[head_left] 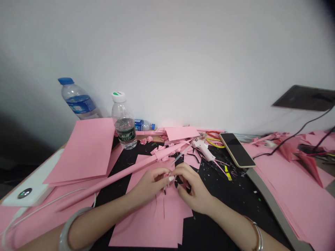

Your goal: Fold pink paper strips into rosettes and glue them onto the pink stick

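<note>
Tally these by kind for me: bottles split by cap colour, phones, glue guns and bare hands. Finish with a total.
Blue-capped bottles: 2
White-capped bottle: 1
Phone: 1
Glue gun: 1
Bare hands, left hand and right hand: 2
Total: 7

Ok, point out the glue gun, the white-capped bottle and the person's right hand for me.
Glue gun (204, 149): head view, upper part of its handle.
White-capped bottle (125, 127): head view, on its dark label.
Right hand (199, 192): head view, back of the hand.
</note>
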A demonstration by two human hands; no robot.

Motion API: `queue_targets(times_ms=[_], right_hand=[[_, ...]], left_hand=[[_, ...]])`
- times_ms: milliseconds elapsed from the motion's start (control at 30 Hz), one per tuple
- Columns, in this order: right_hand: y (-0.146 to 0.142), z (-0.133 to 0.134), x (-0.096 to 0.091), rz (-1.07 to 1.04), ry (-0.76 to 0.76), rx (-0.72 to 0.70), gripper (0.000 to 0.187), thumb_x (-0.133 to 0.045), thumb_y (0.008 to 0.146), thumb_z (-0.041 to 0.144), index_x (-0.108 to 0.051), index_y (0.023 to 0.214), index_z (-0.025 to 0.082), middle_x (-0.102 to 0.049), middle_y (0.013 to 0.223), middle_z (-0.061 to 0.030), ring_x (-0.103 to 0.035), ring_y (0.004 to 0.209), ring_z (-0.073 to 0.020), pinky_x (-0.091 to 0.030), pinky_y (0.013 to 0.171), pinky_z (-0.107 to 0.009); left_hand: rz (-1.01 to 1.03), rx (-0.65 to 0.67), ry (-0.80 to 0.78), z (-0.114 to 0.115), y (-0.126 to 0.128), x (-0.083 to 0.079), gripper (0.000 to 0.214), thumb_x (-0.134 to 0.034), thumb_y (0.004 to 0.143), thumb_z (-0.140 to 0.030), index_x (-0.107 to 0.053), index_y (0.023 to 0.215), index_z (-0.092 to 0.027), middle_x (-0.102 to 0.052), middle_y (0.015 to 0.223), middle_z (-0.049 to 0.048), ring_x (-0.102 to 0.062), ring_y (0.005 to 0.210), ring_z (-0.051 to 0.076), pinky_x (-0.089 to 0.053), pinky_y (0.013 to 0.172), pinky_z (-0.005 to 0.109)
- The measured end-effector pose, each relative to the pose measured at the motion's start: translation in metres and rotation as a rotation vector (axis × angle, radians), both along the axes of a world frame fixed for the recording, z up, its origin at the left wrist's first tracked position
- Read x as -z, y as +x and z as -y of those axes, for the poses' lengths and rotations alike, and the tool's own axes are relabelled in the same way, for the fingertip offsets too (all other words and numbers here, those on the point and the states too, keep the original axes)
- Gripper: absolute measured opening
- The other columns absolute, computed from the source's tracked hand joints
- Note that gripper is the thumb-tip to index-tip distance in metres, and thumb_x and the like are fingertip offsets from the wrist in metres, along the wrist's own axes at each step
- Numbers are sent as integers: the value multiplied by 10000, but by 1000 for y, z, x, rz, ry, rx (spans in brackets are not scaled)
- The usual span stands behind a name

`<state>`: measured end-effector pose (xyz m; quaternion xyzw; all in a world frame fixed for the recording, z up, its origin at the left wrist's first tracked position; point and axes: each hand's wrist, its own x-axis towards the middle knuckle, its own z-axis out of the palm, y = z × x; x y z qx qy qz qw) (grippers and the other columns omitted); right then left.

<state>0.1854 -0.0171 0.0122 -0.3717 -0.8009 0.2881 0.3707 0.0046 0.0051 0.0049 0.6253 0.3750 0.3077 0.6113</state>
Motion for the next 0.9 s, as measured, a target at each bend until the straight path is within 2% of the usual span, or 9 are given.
queue_targets(times_ms=[167,267,400,533,700,900], right_hand=[[1,-3,7,-65,-72,163,161,-475,828,94,-545,930,196,-488,734,2,-431,583,-126,-358,515,-236],[0,-5,11,-60,-99,168,122,-502,830,99,-553,886,195,-505,731,6,-431,566,-114,-342,501,-226],[-2,-5,9,-85,-116,133,118,-524,814,82,-563,838,191,-508,735,9,-437,574,-109,-340,509,-222],[-5,-3,8,-155,-170,120,60,-578,813,133,-563,790,186,-501,730,14,-424,559,-102,-331,499,-220],[-6,-5,10,-209,-207,141,117,-585,808,149,-543,705,185,-495,703,13,-447,588,-117,-344,522,-230],[-7,-5,11,-187,-249,157,61,-598,795,138,-571,759,179,-493,723,17,-405,553,-100,-320,508,-226]], left_hand=[[62,-105,-38,1,1,2,191,-575,827,-288,-576,975,-169,-553,712,-23,-525,608,119,-424,577,238],[102,-105,-96,2,2,4,111,-617,783,-213,-545,856,-167,-585,667,-32,-586,636,129,-447,633,251],[134,-104,-161,3,4,6,164,-676,698,-139,-517,725,-170,-629,656,-27,-615,636,134,-454,619,242],[118,-106,-183,5,4,7,154,-671,675,-112,-530,698,-170,-619,590,-38,-608,571,131,-443,569,236],[72,-112,-170,7,5,9,156,-667,679,-117,-523,657,-173,-651,616,-22,-651,617,159,-473,585,254],[45,-106,-175,8,4,9,118,-661,695,-151,-545,710,-168,-673,634,1,-672,641,182,-502,610,288]])
